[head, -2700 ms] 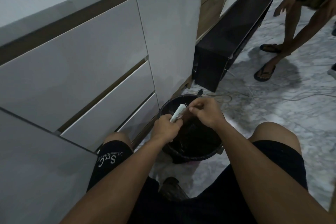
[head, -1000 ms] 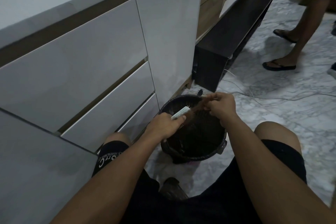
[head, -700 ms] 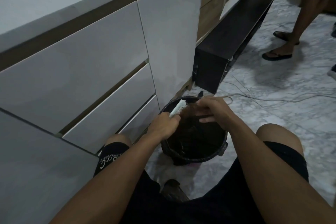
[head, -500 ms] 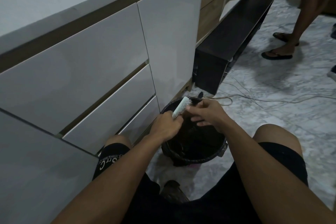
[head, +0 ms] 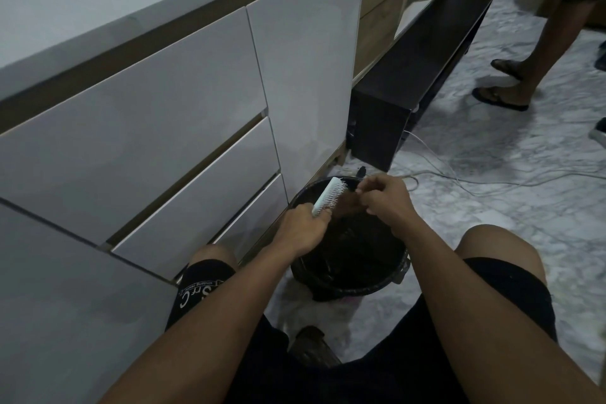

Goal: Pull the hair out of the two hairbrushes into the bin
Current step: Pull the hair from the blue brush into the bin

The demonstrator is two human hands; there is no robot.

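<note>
The left hand [head: 303, 229] curls its fingers around the handle of a white hairbrush [head: 329, 196], holding it tilted over the bin with the bristles turned toward the right. The right hand [head: 384, 195] meets those bristles with its fingertips pinched together on a brown clump of hair [head: 348, 202] that clings to the brush. Both hands hover above a round black bin [head: 377, 285] lined with a dark bag; it stands on the floor between the person's bent knees, close against the base of the cabinet.

The floor [head: 511, 207] is pale grey marble with darker veins. Thin white cables [head: 459, 175] trail across it just beyond the bin. To the left runs a cabinet [head: 147, 128] with glossy white drawer fronts and a brown band beneath a pale top. Past it, a low black bench [head: 423, 59] stretches along the wall. At the far right, another person's legs [head: 537, 52] in dark sandals stand on the marble, well apart from the bin.
</note>
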